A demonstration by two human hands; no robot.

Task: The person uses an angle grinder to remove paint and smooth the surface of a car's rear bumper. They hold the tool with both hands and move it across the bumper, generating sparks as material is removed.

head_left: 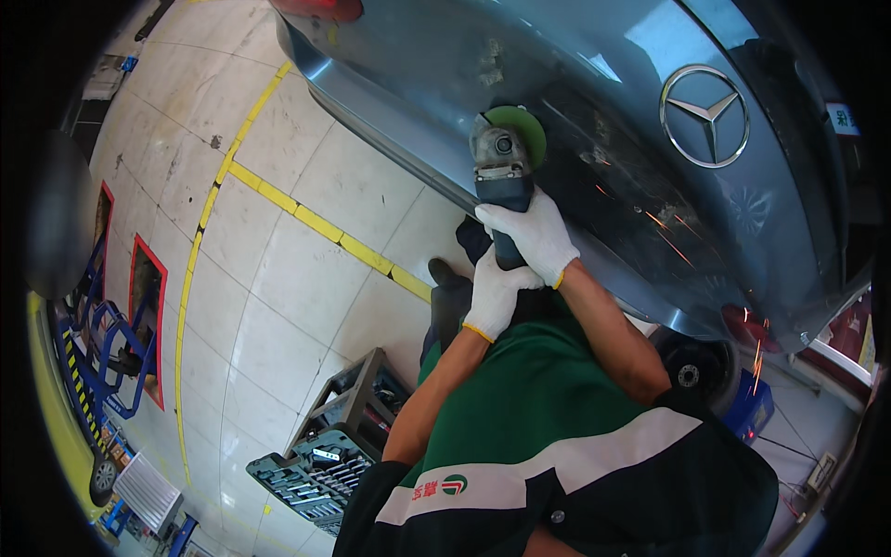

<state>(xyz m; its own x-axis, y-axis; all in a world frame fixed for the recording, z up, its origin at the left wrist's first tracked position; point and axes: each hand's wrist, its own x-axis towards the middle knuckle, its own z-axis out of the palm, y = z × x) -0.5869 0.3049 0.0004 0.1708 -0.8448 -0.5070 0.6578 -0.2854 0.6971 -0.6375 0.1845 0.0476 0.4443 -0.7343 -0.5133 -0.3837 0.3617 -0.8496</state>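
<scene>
Both my hands, in white work gloves with yellow cuffs, are closed on an angle grinder (504, 190). My left hand (497, 290) grips the rear of its dark body. My right hand (533, 234) wraps round the body farther forward, behind the metal gear head. At the far end, the green disc (525, 133) is against or very close to the blue-grey car panel (399, 88); exact contact is hard to tell. Around the disc the panel has a dark, scuffed patch (603, 153). Orange sparks (664, 227) streak off toward the right.
A round chrome emblem (704, 116) sits on the panel. At lower left are an open tool case (316, 478) and a grey cart (362, 385). Yellow lines (297, 212) cross the tiled floor. A wheel (691, 371) and a blue machine (747, 408) stand at right.
</scene>
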